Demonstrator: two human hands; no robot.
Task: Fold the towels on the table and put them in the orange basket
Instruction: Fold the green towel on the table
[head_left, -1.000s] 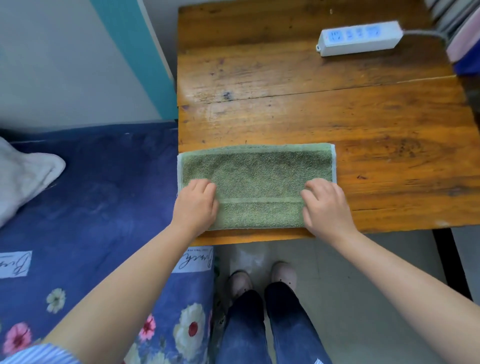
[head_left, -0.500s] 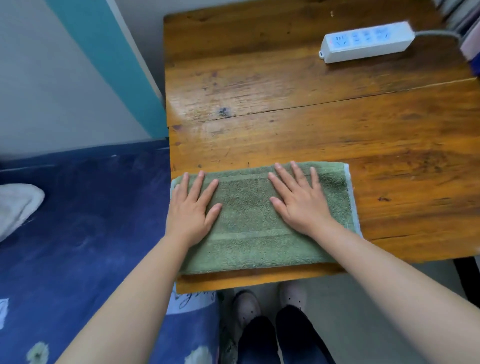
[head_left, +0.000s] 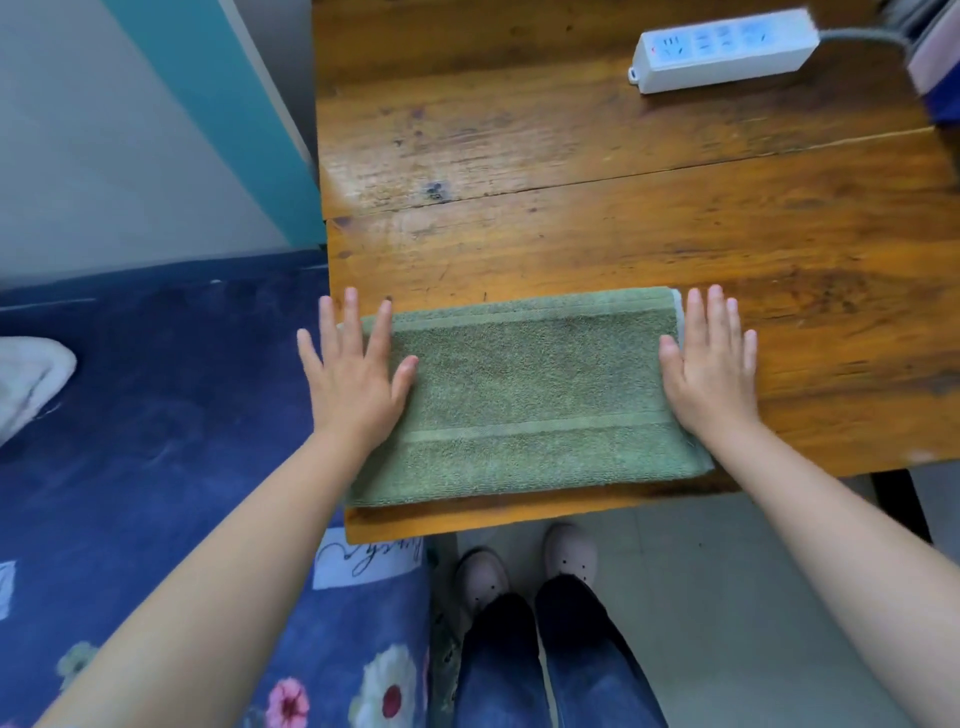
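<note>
A green towel (head_left: 524, 395), folded into a long rectangle, lies flat at the near left corner of the wooden table (head_left: 597, 218). My left hand (head_left: 353, 374) rests flat with fingers spread on the towel's left end, partly past the table's left edge. My right hand (head_left: 709, 364) lies flat with straight fingers over the towel's right end and the wood beside it. No orange basket is in view.
A white power strip (head_left: 722, 49) with a grey cable sits at the table's far right. A blue flowered bedcover (head_left: 156, 441) lies left of the table, with a white cloth (head_left: 28, 382) on it. My feet (head_left: 524, 571) stand below the table's near edge.
My hands gripped the towel's near edge with curled fingers, then flattened on its middle. Now they have slid apart to the towel's two ends.
</note>
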